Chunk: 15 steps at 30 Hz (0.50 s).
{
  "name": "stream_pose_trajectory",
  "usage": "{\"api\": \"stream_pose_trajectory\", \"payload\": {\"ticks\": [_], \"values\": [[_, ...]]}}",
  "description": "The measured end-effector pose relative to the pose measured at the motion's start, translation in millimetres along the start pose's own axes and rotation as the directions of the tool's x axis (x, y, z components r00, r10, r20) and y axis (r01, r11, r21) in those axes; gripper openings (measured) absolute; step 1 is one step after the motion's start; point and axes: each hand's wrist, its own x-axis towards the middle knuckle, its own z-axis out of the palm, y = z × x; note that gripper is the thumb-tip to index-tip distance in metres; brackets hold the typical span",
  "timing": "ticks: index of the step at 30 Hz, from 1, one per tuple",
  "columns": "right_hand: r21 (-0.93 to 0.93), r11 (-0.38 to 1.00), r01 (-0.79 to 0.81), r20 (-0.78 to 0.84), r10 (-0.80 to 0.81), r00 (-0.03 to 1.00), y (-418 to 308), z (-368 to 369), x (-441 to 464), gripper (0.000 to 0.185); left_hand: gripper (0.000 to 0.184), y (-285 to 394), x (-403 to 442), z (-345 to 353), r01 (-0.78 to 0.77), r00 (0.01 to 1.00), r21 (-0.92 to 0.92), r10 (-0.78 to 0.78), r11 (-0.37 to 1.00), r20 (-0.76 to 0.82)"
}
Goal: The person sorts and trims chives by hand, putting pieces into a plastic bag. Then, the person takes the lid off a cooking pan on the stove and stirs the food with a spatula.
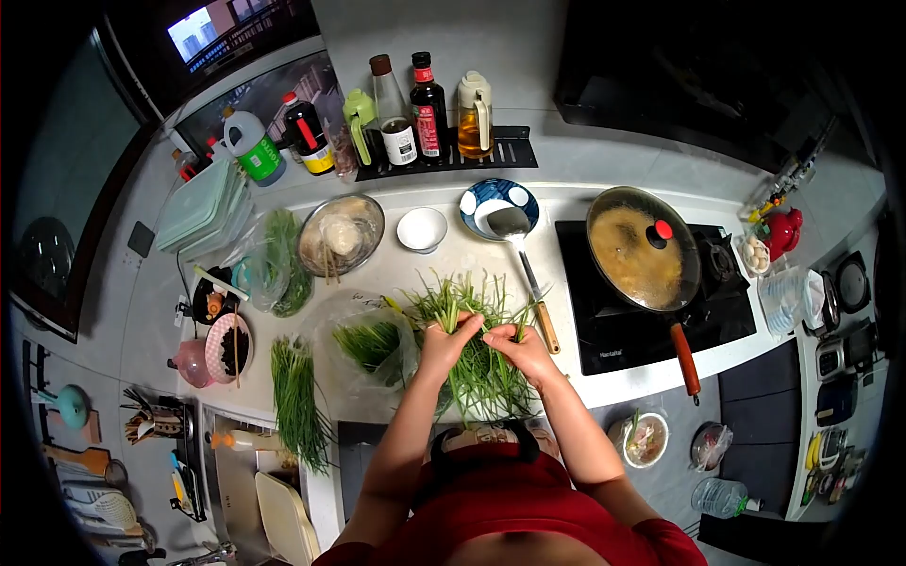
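On the counter (427, 274): stalk pile (486, 377) at front centre; bagged stalks (368, 345) to its left; spatula (529, 274) right, head on the plate (475, 200) behind. Cooktop (618, 351), farther right, carries the pan (630, 259).

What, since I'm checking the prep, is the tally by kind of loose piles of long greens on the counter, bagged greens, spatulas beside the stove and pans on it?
Loose greens: 2 (central pile, left pile)
Bagged greens: 2 (nearer lot, farther lot)
Spatula: 1
Pan: 1
Total: 6
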Motion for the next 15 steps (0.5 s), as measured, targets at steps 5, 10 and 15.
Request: {"api": "stream_pose_trajectory", "payload": {"ticks": [5,10,15], "values": [[-0.075,0.996,0.058,-0.062,-0.063,0.996,14,-1,7,0.013,0.015,-26,3,-6,-0.127,0.990,0.059,0.123,0.990,0.066],[-0.153,0.988,0.033,-0.083,-0.046,0.995,14,-7,5,0.014,0.017,-24,8,-17,-0.284,0.939,0.385,0.335,0.878,-0.073],[-0.149,0.988,0.047,-0.084,-0.060,0.995,17,-10,6,0.014,0.017,-13,8,-19,-0.149,0.989,0.315,0.138,0.937,0.058]]}}
